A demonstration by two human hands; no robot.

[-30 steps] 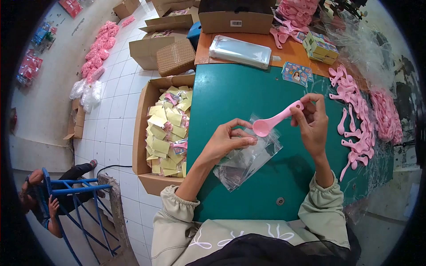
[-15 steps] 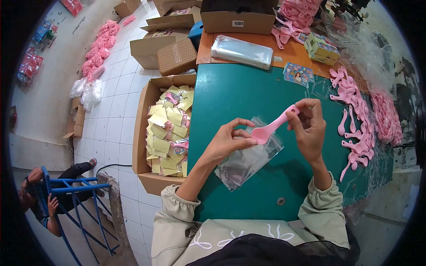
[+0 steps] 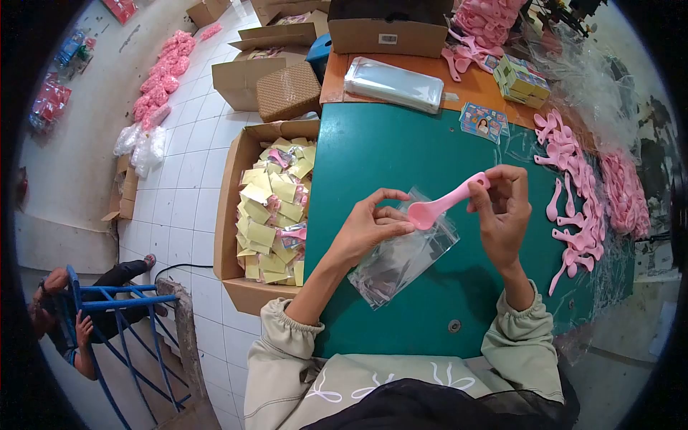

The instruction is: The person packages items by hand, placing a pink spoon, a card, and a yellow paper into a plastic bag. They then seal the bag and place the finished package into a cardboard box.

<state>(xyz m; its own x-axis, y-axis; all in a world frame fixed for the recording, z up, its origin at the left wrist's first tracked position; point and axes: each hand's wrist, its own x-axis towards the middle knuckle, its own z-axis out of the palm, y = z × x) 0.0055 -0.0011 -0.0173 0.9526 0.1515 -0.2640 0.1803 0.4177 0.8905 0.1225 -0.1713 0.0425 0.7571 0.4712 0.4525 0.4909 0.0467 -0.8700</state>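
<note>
1. Left of centre, an open carton [image 3: 228,215] holds yellow-backed packets [image 3: 261,235].
2. At centre, the left hand [image 3: 367,228] has its thumb and fingers a little apart at the spoon's bowl; whether they touch the bowl, grip plastic beneath or hold nothing, one cannot tell.
3. Just right of it, clear plastic bags [image 3: 401,266] lie below the bowl, probably limp, slippery and best pinched at an edge.
4. The pink spoon [image 3: 448,201] slants above them, bowl lower left, handle upper right. It looks light, stiff and smooth, unlikely to break; the holed handle end should give the surest hold.
5. Right of centre, the right hand [image 3: 504,211] pinches that end, thumb and fingers closed on it, bowl well away from them.
6. At the right, loose pink spoons [image 3: 573,168] lie in a heap.
</note>
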